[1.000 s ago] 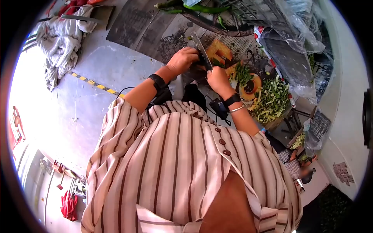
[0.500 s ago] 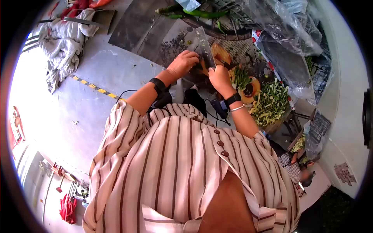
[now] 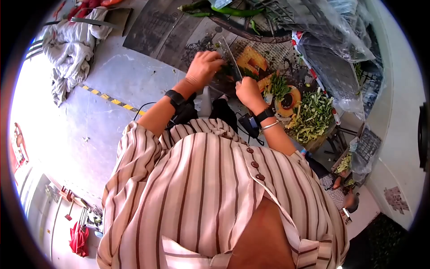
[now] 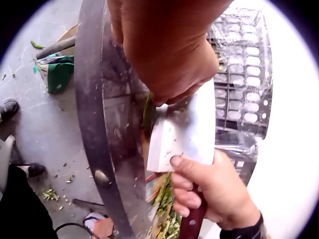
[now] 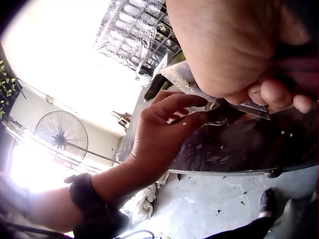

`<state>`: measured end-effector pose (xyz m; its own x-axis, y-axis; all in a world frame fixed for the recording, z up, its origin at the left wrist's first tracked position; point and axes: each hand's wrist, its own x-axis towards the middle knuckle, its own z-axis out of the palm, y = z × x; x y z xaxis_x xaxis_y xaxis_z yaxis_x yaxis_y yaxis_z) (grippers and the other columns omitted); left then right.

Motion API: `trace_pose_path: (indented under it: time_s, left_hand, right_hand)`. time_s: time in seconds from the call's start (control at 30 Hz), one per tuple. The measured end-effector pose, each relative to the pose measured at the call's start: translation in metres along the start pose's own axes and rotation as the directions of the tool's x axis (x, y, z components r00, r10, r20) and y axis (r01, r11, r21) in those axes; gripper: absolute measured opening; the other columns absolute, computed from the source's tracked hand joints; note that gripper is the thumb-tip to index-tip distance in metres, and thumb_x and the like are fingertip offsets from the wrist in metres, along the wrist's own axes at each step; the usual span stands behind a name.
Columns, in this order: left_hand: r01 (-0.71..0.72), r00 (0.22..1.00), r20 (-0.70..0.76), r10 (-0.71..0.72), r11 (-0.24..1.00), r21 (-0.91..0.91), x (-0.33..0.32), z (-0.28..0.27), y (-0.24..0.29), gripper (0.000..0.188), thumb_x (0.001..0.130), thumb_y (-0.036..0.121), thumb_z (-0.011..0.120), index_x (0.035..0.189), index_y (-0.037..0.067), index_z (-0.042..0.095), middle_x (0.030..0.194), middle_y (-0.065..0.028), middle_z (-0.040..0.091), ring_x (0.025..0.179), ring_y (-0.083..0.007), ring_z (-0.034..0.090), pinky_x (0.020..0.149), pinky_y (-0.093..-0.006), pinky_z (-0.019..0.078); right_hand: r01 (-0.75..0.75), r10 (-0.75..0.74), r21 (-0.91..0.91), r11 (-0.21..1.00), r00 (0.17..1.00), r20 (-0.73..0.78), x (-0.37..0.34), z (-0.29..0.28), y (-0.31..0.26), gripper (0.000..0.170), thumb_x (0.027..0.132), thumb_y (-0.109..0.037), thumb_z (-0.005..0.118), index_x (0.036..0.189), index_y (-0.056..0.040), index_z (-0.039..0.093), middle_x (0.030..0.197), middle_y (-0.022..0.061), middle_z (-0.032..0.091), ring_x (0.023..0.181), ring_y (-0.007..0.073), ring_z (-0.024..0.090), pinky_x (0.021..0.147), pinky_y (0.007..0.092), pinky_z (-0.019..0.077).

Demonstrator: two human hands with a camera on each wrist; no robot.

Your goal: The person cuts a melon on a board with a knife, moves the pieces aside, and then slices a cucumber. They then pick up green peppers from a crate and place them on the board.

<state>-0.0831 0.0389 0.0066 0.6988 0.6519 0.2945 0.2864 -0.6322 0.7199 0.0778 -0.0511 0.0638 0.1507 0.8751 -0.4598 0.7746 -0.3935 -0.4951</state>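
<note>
My right hand (image 3: 250, 93) grips a broad-bladed knife (image 3: 230, 56) by its dark red handle (image 4: 193, 219), with the thumb against the blade in the left wrist view. Beside the blade is my left hand (image 3: 204, 68), its fingers bent and parted from the thumb in the right wrist view. A dark green piece (image 5: 217, 113) lies just past those fingertips on the dark board (image 5: 209, 149); whether they touch it I cannot tell. In the left wrist view, a long green vegetable (image 4: 148, 117) shows beside the blade, partly hidden by the left hand.
Orange pieces (image 3: 252, 59), an orange ring (image 3: 294, 99) and heaped chopped greens (image 3: 313, 117) lie right of the knife. Long green vegetables (image 3: 237, 10) and plastic-wrapped trays (image 3: 333, 62) are at the far side. Another person (image 3: 336, 190) is at the lower right.
My left hand has moved up and left, away from the blade. The knife's broad face, turned toward the head camera half a second ago, now shows narrower.
</note>
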Motion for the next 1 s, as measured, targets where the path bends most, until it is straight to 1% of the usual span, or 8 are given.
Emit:
trace_pose_path:
  time_s: [0.07, 0.1, 0.37, 0.57, 0.67, 0.7, 0.77, 1.0]
  left_hand:
    - [0.113, 0.992, 0.047, -0.12, 0.985, 0.129, -0.002, -0.011, -0.002, 0.022, 0.067, 0.009, 0.061, 0.089, 0.009, 0.061, 0.089, -0.0047, 0.053, 0.088, -0.0228, 0.05, 0.078, -0.0314, 0.037]
    - [0.068, 0.995, 0.062, -0.073, 0.994, 0.087, -0.004, -0.011, -0.007, 0.023, 0.067, 0.009, 0.062, 0.09, 0.008, 0.061, 0.087, -0.0057, 0.052, 0.085, -0.0243, 0.05, 0.076, -0.0328, 0.0391]
    - [0.085, 0.996, 0.033, -0.083, 0.994, -0.069, -0.009, -0.002, -0.017, 0.017, 0.067, 0.007, 0.061, 0.084, 0.004, 0.061, 0.084, -0.0077, 0.052, 0.083, -0.0266, 0.05, 0.073, -0.0343, 0.0429]
    - [0.084, 0.996, 0.035, -0.081, 0.993, -0.087, -0.009, 0.002, -0.015, 0.015, 0.068, 0.007, 0.061, 0.082, 0.004, 0.06, 0.085, -0.0077, 0.051, 0.083, -0.0268, 0.05, 0.073, -0.0338, 0.0433]
    - [0.081, 0.997, 0.025, -0.079, 0.992, -0.093, -0.005, 0.004, -0.015, 0.014, 0.067, 0.007, 0.062, 0.081, 0.004, 0.06, 0.086, -0.0072, 0.051, 0.084, -0.0265, 0.051, 0.073, -0.0338, 0.0434]
    - [0.093, 0.996, 0.025, -0.091, 0.991, -0.1, -0.007, 0.004, -0.014, 0.014, 0.067, 0.007, 0.062, 0.081, 0.004, 0.06, 0.087, -0.0069, 0.051, 0.084, -0.0262, 0.051, 0.073, -0.0338, 0.0435]
    - [0.108, 0.994, 0.031, -0.106, 0.99, -0.093, -0.008, 0.004, -0.014, 0.015, 0.067, 0.007, 0.061, 0.082, 0.005, 0.061, 0.087, -0.0069, 0.051, 0.085, -0.0258, 0.051, 0.073, -0.0337, 0.0438]
    - [0.056, 0.996, 0.069, -0.054, 0.998, -0.028, -0.005, 0.001, -0.005, 0.02, 0.068, 0.007, 0.055, 0.087, 0.009, 0.062, 0.088, -0.0036, 0.054, 0.086, -0.0232, 0.053, 0.072, -0.0319, 0.0453]
  right_hand:
    - [-0.002, 0.002, -0.004, 1.0, 1.0, -0.002, 0.001, 0.0, -0.001, 0.022, 0.076, -0.011, 0.053, 0.067, 0.0091, 0.057, 0.068, 0.0285, 0.055, 0.07, 0.0425, 0.055, 0.063, 0.0458, 0.045]
    - [0.002, -0.002, -0.009, 1.0, 1.0, 0.008, 0.001, 0.0, -0.001, 0.022, 0.076, -0.011, 0.053, 0.067, 0.009, 0.057, 0.068, 0.0283, 0.055, 0.069, 0.0425, 0.055, 0.063, 0.0457, 0.0451]
    - [-0.034, 0.035, -0.027, 0.999, 0.999, 0.019, 0.01, 0.008, -0.005, 0.023, 0.076, -0.012, 0.054, 0.067, 0.0087, 0.057, 0.068, 0.0286, 0.055, 0.069, 0.043, 0.055, 0.063, 0.0458, 0.0453]
    - [0.028, -0.016, 0.121, 0.992, 0.995, -0.1, 0.032, 0.015, 0.0, 0.024, 0.075, -0.012, 0.054, 0.066, 0.0097, 0.055, 0.063, 0.0284, 0.053, 0.067, 0.043, 0.055, 0.059, 0.0442, 0.0438]
    - [0.088, -0.083, 0.022, 0.996, 0.984, -0.158, 0.029, 0.008, 0.004, 0.026, 0.076, -0.013, 0.053, 0.065, 0.0102, 0.054, 0.061, 0.0285, 0.052, 0.065, 0.0432, 0.054, 0.057, 0.0439, 0.0431]
    - [0.093, -0.089, 0.019, 0.995, 0.984, -0.154, 0.026, 0.001, 0.001, 0.026, 0.076, -0.013, 0.053, 0.065, 0.0102, 0.054, 0.061, 0.0285, 0.052, 0.065, 0.0432, 0.054, 0.057, 0.0439, 0.0431]
    - [-0.028, 0.036, 0.108, 0.994, 0.997, -0.075, 0.011, -0.017, -0.009, 0.027, 0.077, -0.014, 0.053, 0.065, 0.0101, 0.054, 0.061, 0.0284, 0.052, 0.064, 0.0433, 0.054, 0.057, 0.0438, 0.0427]
    - [-0.021, 0.021, 0.067, 0.998, 1.0, -0.001, -0.001, -0.016, -0.014, 0.025, 0.079, -0.014, 0.052, 0.069, 0.0085, 0.056, 0.064, 0.0261, 0.054, 0.065, 0.0414, 0.055, 0.058, 0.0442, 0.043]
